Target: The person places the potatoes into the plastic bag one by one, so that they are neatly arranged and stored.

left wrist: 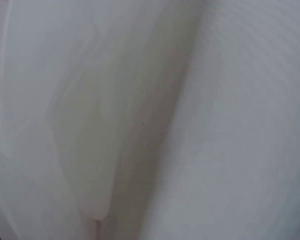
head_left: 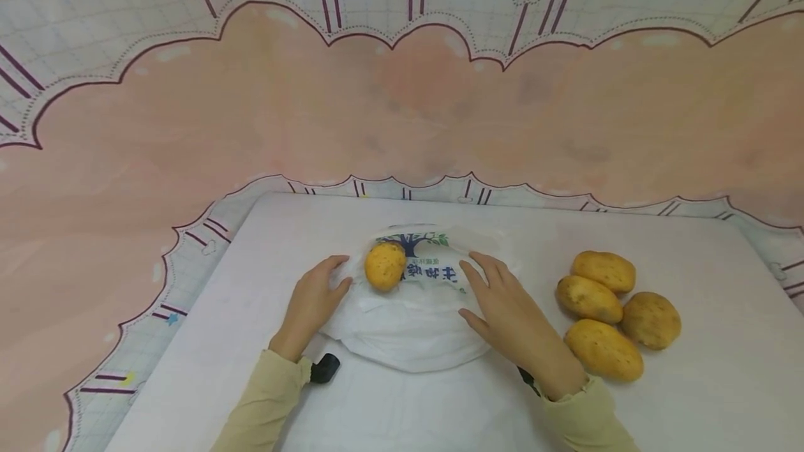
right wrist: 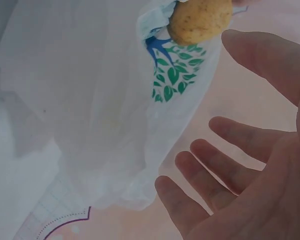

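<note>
A white plastic bag (head_left: 414,340) printed with a blue tree, green leaves and lettering lies on the white table, wrinkled at its top. One yellow potato (head_left: 384,266) rests on the bag's printed part, left of its middle. My left hand (head_left: 314,305) is at the bag's left side, thumb and fingers apart, with nothing held. Over the bag's right side, my right hand (head_left: 511,312) has its fingers spread and relaxed, and the right wrist view shows its palm bare. White bag film (left wrist: 85,125) fills the left part of the left wrist view.
To the right of my right forearm, several potatoes sit in a group, among them a round one (head_left: 652,321) and a long one (head_left: 604,351). A peach-and-white patterned cloth (head_left: 440,110) stands behind the white table (head_left: 207,354) and shows along its sides.
</note>
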A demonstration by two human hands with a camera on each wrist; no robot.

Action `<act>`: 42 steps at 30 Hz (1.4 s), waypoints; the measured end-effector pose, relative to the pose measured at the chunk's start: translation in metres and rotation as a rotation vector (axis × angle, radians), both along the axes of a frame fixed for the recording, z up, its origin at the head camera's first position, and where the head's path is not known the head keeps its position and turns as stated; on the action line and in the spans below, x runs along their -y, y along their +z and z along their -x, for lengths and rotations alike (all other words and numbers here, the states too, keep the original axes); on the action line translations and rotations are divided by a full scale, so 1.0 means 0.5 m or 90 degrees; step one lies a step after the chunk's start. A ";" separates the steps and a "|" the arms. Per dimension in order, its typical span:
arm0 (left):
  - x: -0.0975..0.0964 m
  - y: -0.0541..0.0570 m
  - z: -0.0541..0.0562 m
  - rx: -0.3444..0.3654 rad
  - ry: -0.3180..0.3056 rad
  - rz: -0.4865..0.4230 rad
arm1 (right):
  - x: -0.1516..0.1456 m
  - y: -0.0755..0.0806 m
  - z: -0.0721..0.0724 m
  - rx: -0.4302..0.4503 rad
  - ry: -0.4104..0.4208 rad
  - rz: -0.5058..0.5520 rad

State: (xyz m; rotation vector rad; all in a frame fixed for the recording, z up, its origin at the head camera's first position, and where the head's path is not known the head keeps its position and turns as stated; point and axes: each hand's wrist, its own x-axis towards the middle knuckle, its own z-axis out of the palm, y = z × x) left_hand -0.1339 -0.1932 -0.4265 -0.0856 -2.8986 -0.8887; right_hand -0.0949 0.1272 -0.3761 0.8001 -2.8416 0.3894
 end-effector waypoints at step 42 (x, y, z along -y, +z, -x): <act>0.000 0.000 -0.002 0.004 0.006 0.006 | -0.172 -0.013 -0.045 -0.033 0.004 -0.052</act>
